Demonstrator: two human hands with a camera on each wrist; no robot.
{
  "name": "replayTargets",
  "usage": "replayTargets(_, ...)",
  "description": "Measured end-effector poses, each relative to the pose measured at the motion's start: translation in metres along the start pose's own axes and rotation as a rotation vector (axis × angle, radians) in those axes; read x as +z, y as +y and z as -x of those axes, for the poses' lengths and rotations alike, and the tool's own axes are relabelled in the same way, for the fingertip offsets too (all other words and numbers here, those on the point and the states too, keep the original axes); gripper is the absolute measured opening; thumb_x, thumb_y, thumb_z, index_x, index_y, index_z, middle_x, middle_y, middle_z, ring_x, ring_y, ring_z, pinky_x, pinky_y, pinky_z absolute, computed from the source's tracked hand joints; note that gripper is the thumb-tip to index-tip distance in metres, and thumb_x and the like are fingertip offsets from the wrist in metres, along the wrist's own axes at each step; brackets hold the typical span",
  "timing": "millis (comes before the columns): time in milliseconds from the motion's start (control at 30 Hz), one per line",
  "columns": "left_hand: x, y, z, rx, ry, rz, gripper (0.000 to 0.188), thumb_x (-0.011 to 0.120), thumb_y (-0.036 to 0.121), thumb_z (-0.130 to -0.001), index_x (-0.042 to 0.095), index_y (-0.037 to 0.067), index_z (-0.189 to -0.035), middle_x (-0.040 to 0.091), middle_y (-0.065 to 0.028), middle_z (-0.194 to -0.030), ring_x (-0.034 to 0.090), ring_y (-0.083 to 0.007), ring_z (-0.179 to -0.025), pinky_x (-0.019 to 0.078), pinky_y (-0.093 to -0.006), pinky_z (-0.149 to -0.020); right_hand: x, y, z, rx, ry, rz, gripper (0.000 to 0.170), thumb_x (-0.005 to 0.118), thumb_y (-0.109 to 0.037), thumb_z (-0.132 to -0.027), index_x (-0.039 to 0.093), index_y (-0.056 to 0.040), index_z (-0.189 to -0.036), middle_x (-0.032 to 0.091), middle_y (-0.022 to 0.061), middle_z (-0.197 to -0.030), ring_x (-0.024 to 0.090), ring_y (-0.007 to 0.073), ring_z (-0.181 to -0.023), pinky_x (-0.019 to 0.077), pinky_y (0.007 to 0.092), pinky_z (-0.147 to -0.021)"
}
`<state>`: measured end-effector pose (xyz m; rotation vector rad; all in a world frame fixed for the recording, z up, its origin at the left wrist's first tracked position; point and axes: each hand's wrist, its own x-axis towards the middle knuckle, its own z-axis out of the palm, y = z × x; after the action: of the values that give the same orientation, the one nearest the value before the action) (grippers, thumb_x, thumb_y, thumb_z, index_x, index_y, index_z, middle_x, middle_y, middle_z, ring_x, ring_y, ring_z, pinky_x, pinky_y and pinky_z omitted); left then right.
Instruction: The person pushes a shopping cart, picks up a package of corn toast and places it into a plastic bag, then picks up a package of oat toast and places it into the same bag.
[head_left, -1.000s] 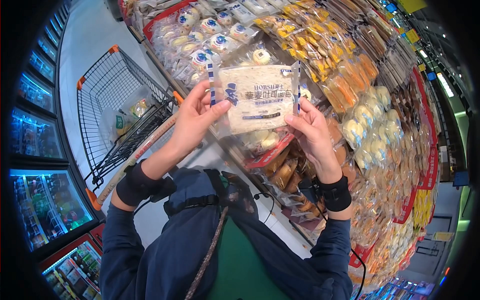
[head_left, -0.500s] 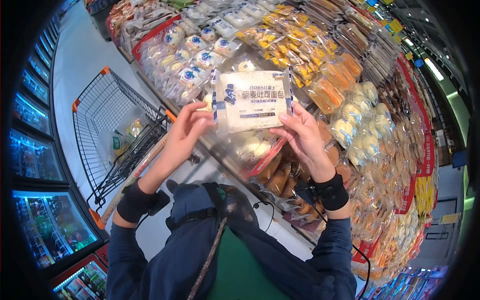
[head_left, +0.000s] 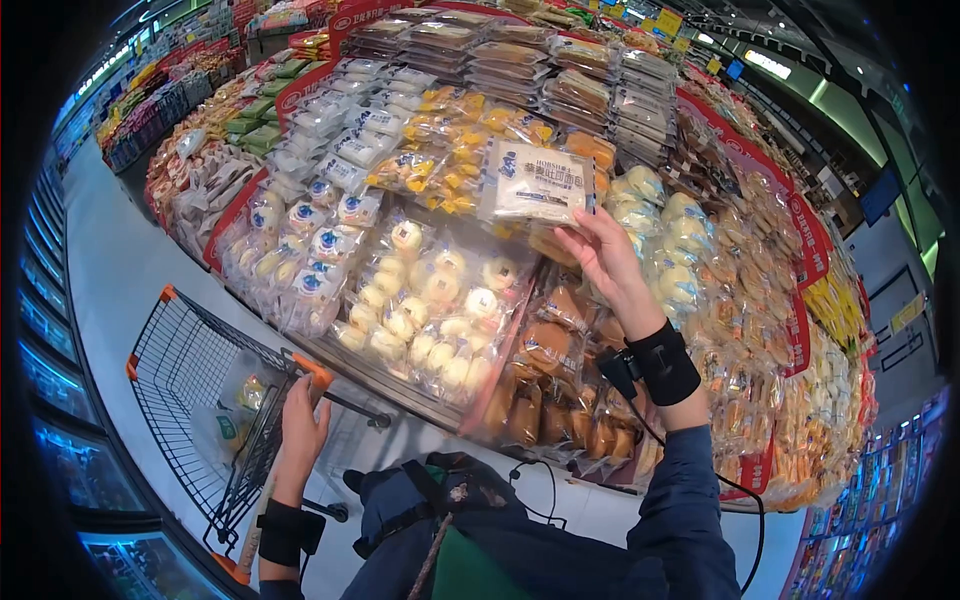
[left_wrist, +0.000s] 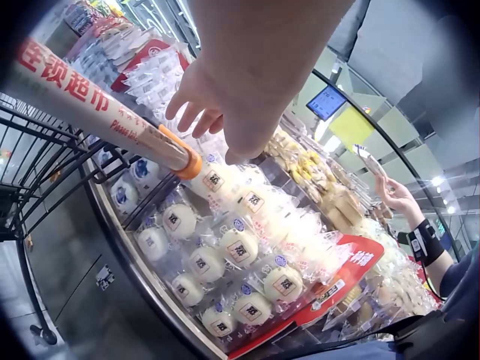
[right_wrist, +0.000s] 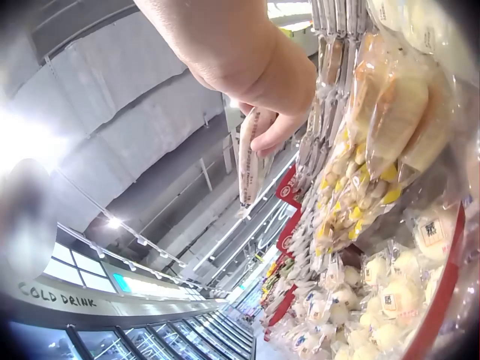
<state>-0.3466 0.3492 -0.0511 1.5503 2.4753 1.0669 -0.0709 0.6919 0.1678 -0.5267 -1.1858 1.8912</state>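
My right hand [head_left: 612, 265] pinches a flat, clear-wrapped pack of sliced bread [head_left: 540, 185] at its lower right corner. It holds the pack up over the bakery display, its printed front towards me. Seen edge-on in the right wrist view, the bread pack [right_wrist: 251, 161] sits between thumb and fingers. My left hand [head_left: 303, 430] is beside the orange-ended handle of a shopping cart [head_left: 180, 350]. In the left wrist view the left hand's fingers [left_wrist: 196, 112] hang relaxed near the handle bar [left_wrist: 97, 105], holding nothing.
Wrapped round white buns [head_left: 430, 310] fill the front bin. Brown breads [head_left: 550, 350] and yellow packs [head_left: 445, 150] lie around it. A bag of goods [head_left: 235, 420] rests inside the cart. Lit coolers [head_left: 130, 560] line the left side of the aisle.
Both hands were at the bread pack; the left let go and moved down to the cart handle. The right hand raised the pack farther over the display, and the head view tilted up.
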Motion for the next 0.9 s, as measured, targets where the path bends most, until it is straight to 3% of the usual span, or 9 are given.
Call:
replayTargets(267,0.011,-0.024,0.007,-0.057,-0.072,0.043,0.048,0.058,0.009,-0.077,0.040,-0.001,-0.120,0.048,-0.0226,-0.113,0.046,-0.0384,-0.105,0.0374,-0.0406,-0.090,-0.040,-0.066,-0.064,-0.218,0.101,0.005,0.018,0.054,-0.004,-0.084,0.049,0.0057,-0.098,0.059,0.0155,-0.096,0.060,0.0228,-0.089,0.0540,0.0329,-0.077)
replayTargets(567,0.015,-0.017,0.008,-0.108,-0.027,0.095,0.040,0.054,0.005,-0.079,0.042,-0.001,-0.117,0.050,-0.0213,-0.110,0.049,-0.0381,-0.102,0.0394,-0.0383,-0.088,-0.089,-0.150,-0.153,-0.343,0.471,0.177,0.021,0.053,-0.006,-0.084,0.047,0.0076,-0.098,0.060,0.0213,-0.084,0.065,0.0250,-0.066,0.0514,0.0221,-0.045)
replayTargets(767,0.022,-0.023,0.012,-0.210,0.021,0.179,0.037,0.053,0.003,-0.079,0.045,0.001,-0.115,0.052,-0.0201,-0.108,0.052,-0.0359,-0.101,0.0419,-0.0362,-0.086,-0.118,-0.161,-0.209,-0.448,0.625,0.084,0.020,0.051,0.002,-0.081,0.044,0.0110,-0.097,0.057,0.0203,-0.085,0.064,0.0310,-0.064,0.0555,0.0289,-0.048)
replayTargets(900,0.021,-0.018,0.009,-0.228,0.016,0.145,0.037,0.053,0.003,-0.078,0.045,0.001,-0.115,0.053,-0.0203,-0.108,0.052,-0.0361,-0.101,0.0420,-0.0363,-0.086,-0.123,-0.162,-0.228,-0.501,0.652,0.054,0.019,0.050,0.000,-0.082,0.044,0.0087,-0.098,0.056,0.0199,-0.089,0.062,0.0300,-0.071,0.0578,0.0341,-0.059)
